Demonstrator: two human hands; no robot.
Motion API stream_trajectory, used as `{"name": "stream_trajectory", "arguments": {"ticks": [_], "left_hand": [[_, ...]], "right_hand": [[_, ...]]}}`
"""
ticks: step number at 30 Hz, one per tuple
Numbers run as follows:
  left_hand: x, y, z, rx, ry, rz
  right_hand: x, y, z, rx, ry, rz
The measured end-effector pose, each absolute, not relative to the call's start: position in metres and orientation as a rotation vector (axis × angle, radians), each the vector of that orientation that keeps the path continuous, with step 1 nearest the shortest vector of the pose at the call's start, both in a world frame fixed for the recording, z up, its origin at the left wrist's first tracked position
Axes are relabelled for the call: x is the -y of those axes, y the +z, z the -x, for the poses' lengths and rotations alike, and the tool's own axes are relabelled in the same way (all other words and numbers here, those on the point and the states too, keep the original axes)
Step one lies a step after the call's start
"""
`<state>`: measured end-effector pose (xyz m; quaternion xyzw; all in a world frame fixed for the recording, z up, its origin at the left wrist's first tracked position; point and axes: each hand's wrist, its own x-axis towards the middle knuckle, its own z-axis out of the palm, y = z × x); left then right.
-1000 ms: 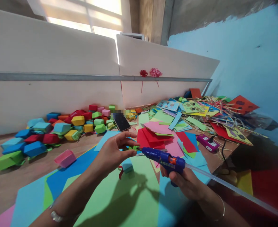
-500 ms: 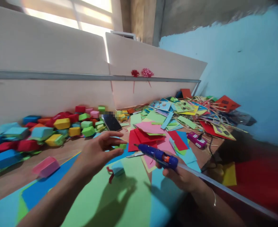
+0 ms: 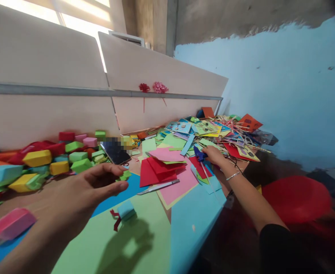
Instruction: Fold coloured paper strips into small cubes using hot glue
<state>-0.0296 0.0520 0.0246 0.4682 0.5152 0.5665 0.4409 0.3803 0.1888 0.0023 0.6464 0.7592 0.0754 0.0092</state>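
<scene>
My left hand [image 3: 84, 194] hovers over the left side of the papers, thumb and fingers apart. A small green paper piece [image 3: 125, 175] shows at the gap between its fingertips; whether they touch it I cannot tell. Under that hand, a small light-blue paper box [image 3: 126, 210] with red folded strips [image 3: 116, 219] stands on a green sheet [image 3: 144, 243]. Farther off to the right, my right hand [image 3: 214, 155] grips a blue glue gun [image 3: 199, 153] over the papers. A long clear glue stick [image 3: 208, 177] trails from the gun toward me.
Colourful paper boxes [image 3: 37, 158] crowd the left, beside a phone [image 3: 117, 153]. A utility knife [image 3: 158, 187] lies near red paper pieces [image 3: 160, 171]. Cards and sticks [image 3: 210, 127] pile up at the back right. A white panel [image 3: 167, 104] borders the table; a red seat [image 3: 295, 199] stands at right.
My right hand has carried the glue gun away from me, from the near middle to the right-hand papers. My left hand stays raised near the blue box. The view has swung right.
</scene>
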Motion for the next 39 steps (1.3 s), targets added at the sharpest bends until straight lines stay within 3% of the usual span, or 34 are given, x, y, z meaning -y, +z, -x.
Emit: {"name": "stream_trajectory", "arguments": {"ticks": [6, 8, 10, 12, 14, 19, 25, 28, 31, 35, 39], "left_hand": [[-0.048, 0.035, 0.006, -1.109, 1.316, -0.851], [-0.047, 0.035, 0.003, -1.048, 1.301, -0.787], [-0.047, 0.033, 0.002, -1.015, 1.313, -0.731], [-0.047, 0.031, 0.002, -1.005, 1.336, -0.672], [-0.046, 0.029, 0.002, -0.996, 1.339, -0.621], [-0.045, 0.03, 0.003, -0.955, 1.32, -0.578], [-0.048, 0.025, 0.004, -0.958, 1.272, -0.601], [-0.049, 0.022, 0.002, -0.966, 1.27, -0.63], [-0.05, 0.021, -0.001, -0.991, 1.263, -0.701], [-0.05, 0.019, -0.001, -1.077, 1.257, -0.867], [-0.046, 0.0, 0.018, -1.531, 1.159, -1.422]], "right_hand": [[-0.164, 0.013, -0.318, -2.843, 0.085, -1.889], [-0.139, 0.013, -0.278, -3.405, -0.588, -1.654], [-0.115, 0.009, -0.237, -3.601, -1.28, -1.327], [-0.098, 0.003, -0.202, -3.523, -1.748, -1.223], [-0.09, -0.001, -0.177, -3.474, -1.989, -1.237], [-0.086, 0.0, -0.153, -3.621, -2.068, -1.073], [-0.083, 0.0, -0.152, -3.888, -1.543, -1.075], [-0.086, -0.002, -0.153, -3.878, -1.528, -1.028], [-0.091, -0.003, -0.156, -3.782, -1.747, -0.982], [-0.098, -0.006, -0.16, -3.453, -2.287, -1.16], [-0.109, -0.011, -0.163, -3.059, -2.675, -1.358]]}}
